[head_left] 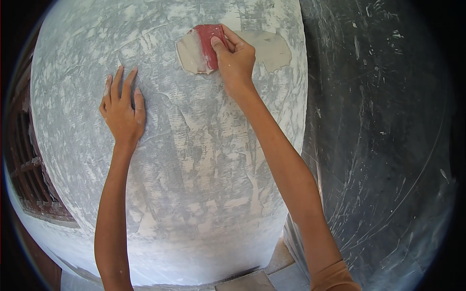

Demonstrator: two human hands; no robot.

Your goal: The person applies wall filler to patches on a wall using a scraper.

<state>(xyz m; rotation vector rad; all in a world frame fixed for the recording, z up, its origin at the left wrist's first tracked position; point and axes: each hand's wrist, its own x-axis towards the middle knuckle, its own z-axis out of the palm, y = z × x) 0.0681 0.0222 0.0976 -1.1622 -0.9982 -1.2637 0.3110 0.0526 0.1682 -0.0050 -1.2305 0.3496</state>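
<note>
Hands: two, both mine, both raised to the one pale wall (pixel 194 150).
Left hand (pixel 121 114): fingers spread, laid on the wall, nothing held; whether the palm touches too, I cannot tell.
Right hand (pixel 237 63): pinching the scraper (pixel 209 41), my thumb on its near face, my fingers mostly hidden behind.
Scraper: one, red, near the top of the wall; in my right hand's grip, above and to the right of my left hand, well apart from it.
Putty: two beige areas in sight, the left patch (pixel 188 51) just beside the scraper, the right patch (pixel 274 51) beyond my right hand; I cannot tell if they join behind it.
Sleeve (pixel 335 277): one showing, brown, on my right arm.
Sides: one grille (pixel 35 177) at left, one dark surface (pixel 383 145) at right, streaked white.
</note>
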